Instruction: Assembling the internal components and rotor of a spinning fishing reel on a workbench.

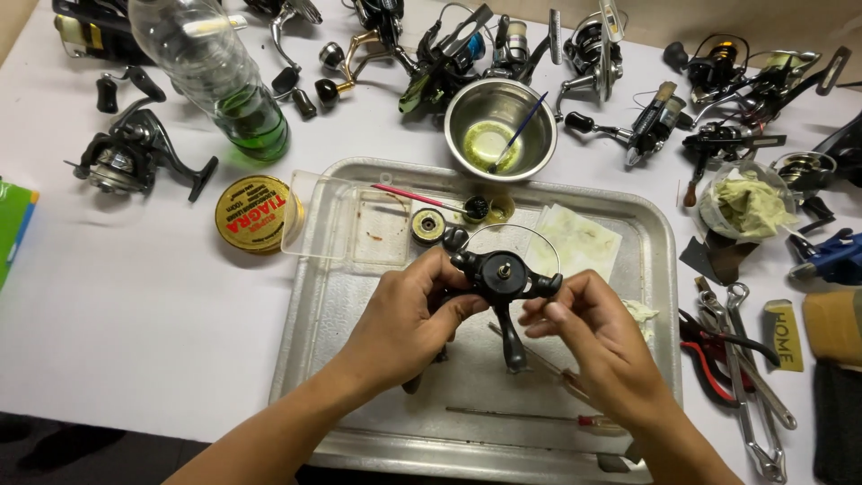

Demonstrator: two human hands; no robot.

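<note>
Two hands meet over the middle of a metal tray point(359, 431), and between them sits a black fishing reel body point(501, 277). It is matte black, with a round face carrying a small silver shaft at its centre, a thin wire bail arching above it and a dark stem hanging down towards the tray. The left hand point(409, 328) is closed on its left side, fingers curled round the housing; the right hand point(588, 337) pinches the right end between thumb and fingertips.

Just beyond the reel, on the far part of the tray, lie a clear plastic lid point(346, 220), a small round spool point(428, 225), a red-handled brush point(422, 199) and a stained paper wipe point(579, 238). A thin red-tipped tool point(530, 416) lies on the near part. Past the tray's far edge stands a steel bowl point(500, 126) with yellowish grease and a blue brush. To the left on the white surface point(135, 296) are a yellow line spool point(253, 214), a plastic bottle point(215, 76) with green liquid, and a grey reel point(135, 154). More reels crowd the far edge; pliers and wrenches point(741, 350) lie right.
</note>
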